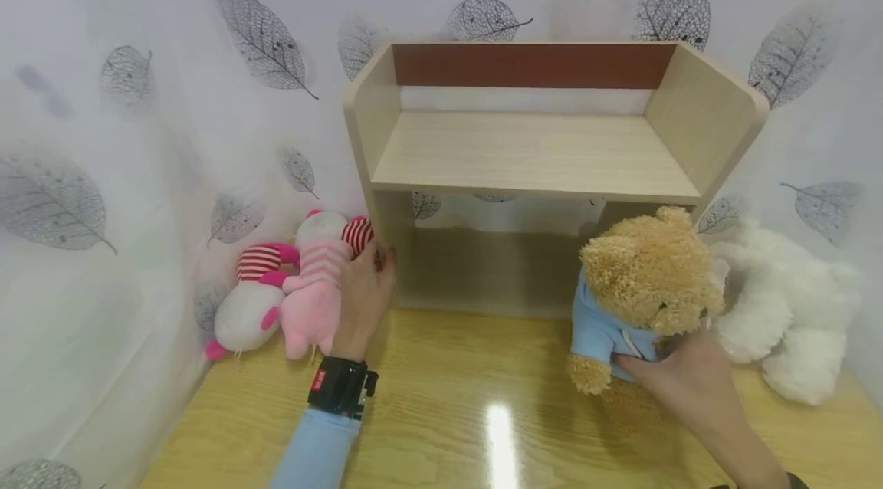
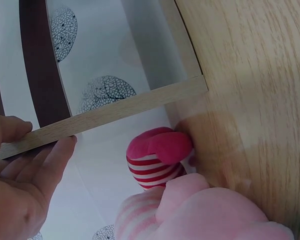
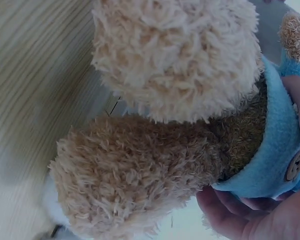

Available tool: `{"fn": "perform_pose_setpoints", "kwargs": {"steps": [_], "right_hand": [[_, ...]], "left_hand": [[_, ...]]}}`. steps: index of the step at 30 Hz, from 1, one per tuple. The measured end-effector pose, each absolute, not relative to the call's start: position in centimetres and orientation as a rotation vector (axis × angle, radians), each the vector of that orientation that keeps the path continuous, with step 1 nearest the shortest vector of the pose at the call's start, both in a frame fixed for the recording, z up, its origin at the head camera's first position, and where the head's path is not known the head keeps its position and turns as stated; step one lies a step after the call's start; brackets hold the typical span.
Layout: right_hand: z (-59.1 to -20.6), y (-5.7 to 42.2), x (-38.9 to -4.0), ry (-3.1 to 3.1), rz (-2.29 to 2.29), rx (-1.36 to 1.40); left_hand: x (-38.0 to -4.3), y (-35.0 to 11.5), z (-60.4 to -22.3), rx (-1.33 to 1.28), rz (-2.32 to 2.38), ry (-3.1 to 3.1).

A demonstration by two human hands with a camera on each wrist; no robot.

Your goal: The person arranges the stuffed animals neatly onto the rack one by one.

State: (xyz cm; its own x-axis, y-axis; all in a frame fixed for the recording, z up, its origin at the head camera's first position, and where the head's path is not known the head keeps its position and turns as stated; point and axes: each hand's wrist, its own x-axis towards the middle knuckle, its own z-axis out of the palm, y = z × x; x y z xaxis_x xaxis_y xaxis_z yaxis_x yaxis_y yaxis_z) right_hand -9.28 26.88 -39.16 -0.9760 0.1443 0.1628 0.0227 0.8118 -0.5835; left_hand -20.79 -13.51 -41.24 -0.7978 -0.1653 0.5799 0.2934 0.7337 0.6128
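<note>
- Two hands, well apart: I have the left hand (image 1: 366, 290) clamped on the left upright of the wooden shelf (image 1: 538, 152), thumb on one side of the panel and fingers on the other, and the right hand (image 1: 693, 382) wrapped round the body of the teddy bear (image 1: 648, 267).
- To do this hold well, I would want that right grip snug about the torso; the bulky head could tip the bear over.
- I would use the left hand only to steady the shelf, since a sideways tug might crowd the pink plush (image 1: 313, 297) beside it.
- I would mind the white plush (image 1: 800, 313) at the far right; from my screen I cannot tell whether the bear touches it.
- I find the bear in front of the shelf's right end, over the table (image 1: 448, 397); whether its feet meet the wood, I cannot make out.
- Its fur is tan and curly, the face turned down, the legs (image 3: 135, 170) plump and shaggy.
- It wears a light blue top (image 1: 600, 328) with a pale drawstring (image 1: 631, 343) and a round brown badge (image 3: 296, 164); I judge it soft enough to give under my fingers.
</note>
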Motion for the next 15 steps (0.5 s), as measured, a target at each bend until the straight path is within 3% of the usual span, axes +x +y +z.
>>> {"fn": "perform_pose_setpoints", "kwargs": {"steps": [15], "right_hand": [[-40.7, 21.0, -13.6, -2.631, 1.152, -0.035]], "left_hand": [[-20.9, -13.5, -41.5, -0.112, -0.916, -2.256]]}}
